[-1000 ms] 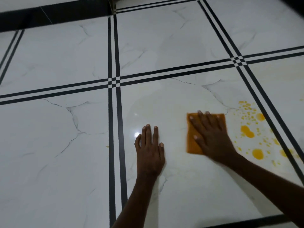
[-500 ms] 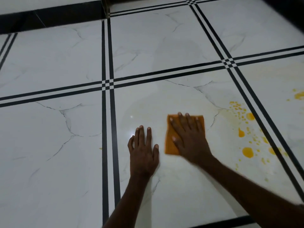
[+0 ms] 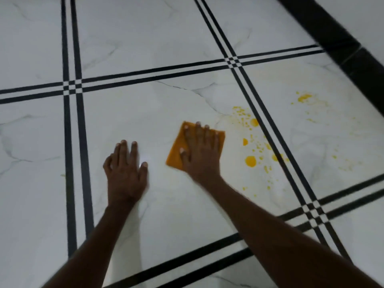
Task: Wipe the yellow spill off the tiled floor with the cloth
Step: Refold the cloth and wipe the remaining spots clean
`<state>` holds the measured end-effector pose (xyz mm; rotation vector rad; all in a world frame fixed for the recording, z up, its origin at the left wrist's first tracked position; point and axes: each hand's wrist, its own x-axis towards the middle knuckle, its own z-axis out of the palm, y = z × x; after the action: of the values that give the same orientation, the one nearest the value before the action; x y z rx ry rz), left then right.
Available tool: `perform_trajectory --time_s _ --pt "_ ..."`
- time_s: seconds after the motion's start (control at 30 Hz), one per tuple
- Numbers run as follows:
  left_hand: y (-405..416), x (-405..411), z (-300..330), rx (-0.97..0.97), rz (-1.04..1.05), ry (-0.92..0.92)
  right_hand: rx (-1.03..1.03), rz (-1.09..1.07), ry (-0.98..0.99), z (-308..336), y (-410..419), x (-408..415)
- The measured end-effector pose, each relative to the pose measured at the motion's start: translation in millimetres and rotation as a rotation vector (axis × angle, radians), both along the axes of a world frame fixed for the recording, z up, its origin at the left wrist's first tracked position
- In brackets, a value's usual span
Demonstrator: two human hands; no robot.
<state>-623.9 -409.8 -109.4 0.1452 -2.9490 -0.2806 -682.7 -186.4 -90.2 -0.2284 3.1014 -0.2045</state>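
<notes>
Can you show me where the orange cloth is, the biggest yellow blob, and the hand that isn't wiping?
cloth (image 3: 174,156): head view, its bare lower left corner.
biggest yellow blob (image 3: 250,161): head view, its middle.
left hand (image 3: 124,173): head view, back of the hand, flat on the floor.

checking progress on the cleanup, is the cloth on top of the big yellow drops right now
No, the cloth lies under the right hand on clean tile, apart from the yellow spill, whose drops sit uncovered to its right.

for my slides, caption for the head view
Right hand presses an orange cloth beside yellow drops; left hand braces.
</notes>
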Motion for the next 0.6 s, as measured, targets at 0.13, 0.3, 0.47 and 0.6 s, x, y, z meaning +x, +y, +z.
perform_trajectory --time_s 0.13,0.3,0.47,0.6 --pt "3.2 2.6 9.0 0.031 0.031 -0.043 -0.055 0.084 -0.033 6.3 32.2 95.0" --pt "77.2 -6.3 22.1 0.065 -0.098 -0.027 0.002 -0.158 -0.06 5.0 121.6 175.2" --pt "122.4 5.8 6.1 -0.018 -0.308 -0.121 0.031 -0.411 -0.049 10.0 185.2 182.5" --pt "115.3 5.6 2.0 -0.047 -0.314 -0.128 0.02 -0.636 -0.018 -0.6 198.8 98.6"
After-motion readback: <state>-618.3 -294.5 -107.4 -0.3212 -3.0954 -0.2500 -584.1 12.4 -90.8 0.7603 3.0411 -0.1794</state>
